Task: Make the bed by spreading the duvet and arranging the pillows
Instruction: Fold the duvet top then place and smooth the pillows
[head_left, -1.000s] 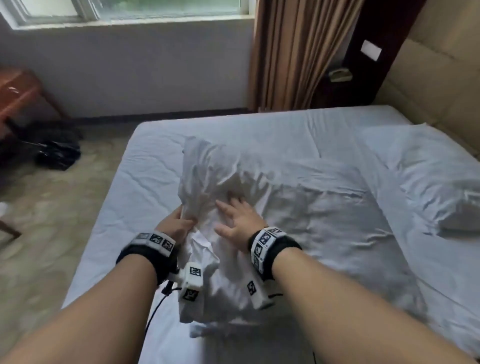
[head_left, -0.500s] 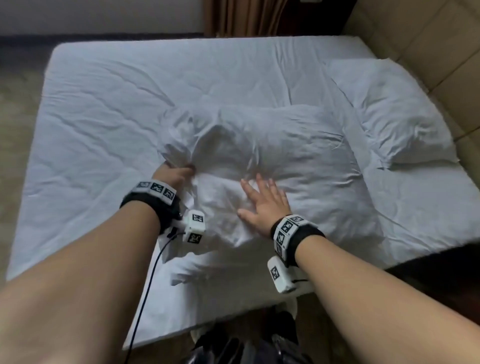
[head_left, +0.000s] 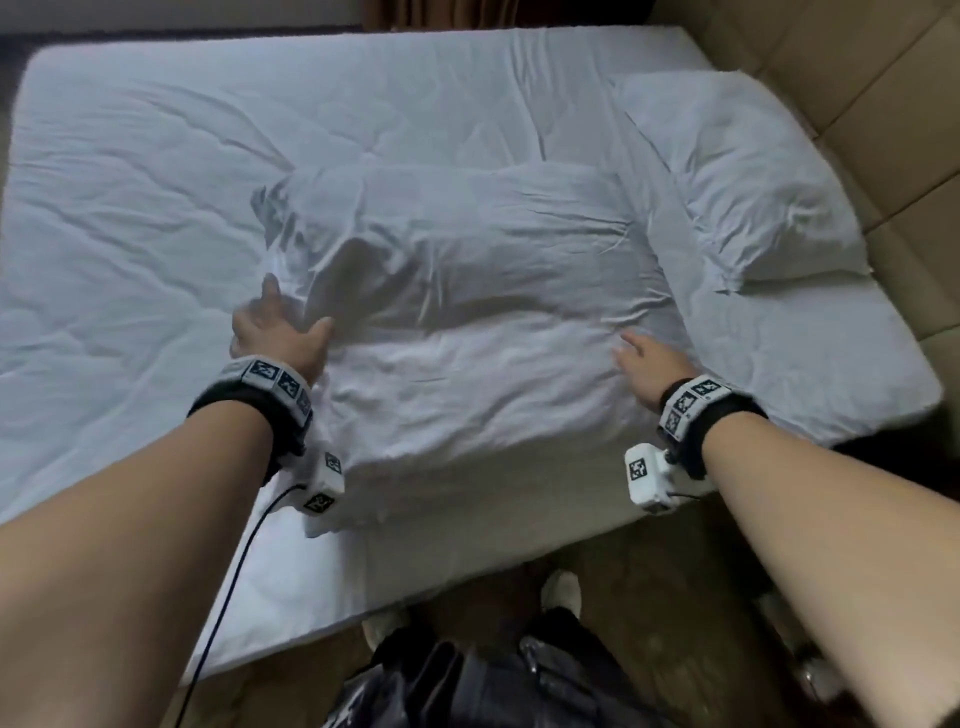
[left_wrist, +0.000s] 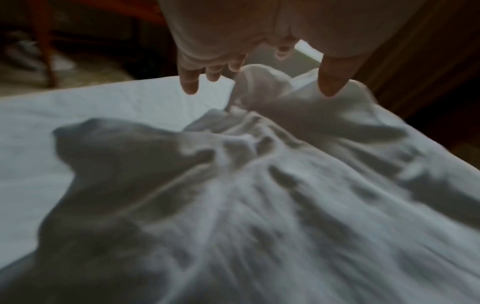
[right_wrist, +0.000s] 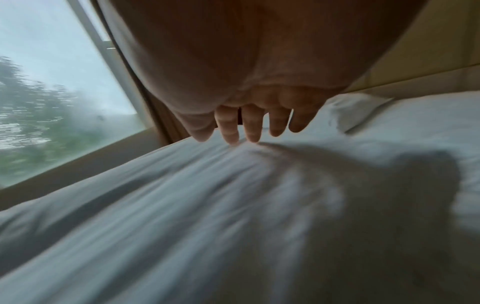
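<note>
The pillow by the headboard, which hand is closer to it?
Right. The right hand lies on the near pillow's end beside the pillow by the headboard; the left hand is at the opposite end.

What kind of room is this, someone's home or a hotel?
A bedroom, possibly a hotel room: a bed made up all in white, two white pillows, a padded tan headboard and a curtained window.
</note>
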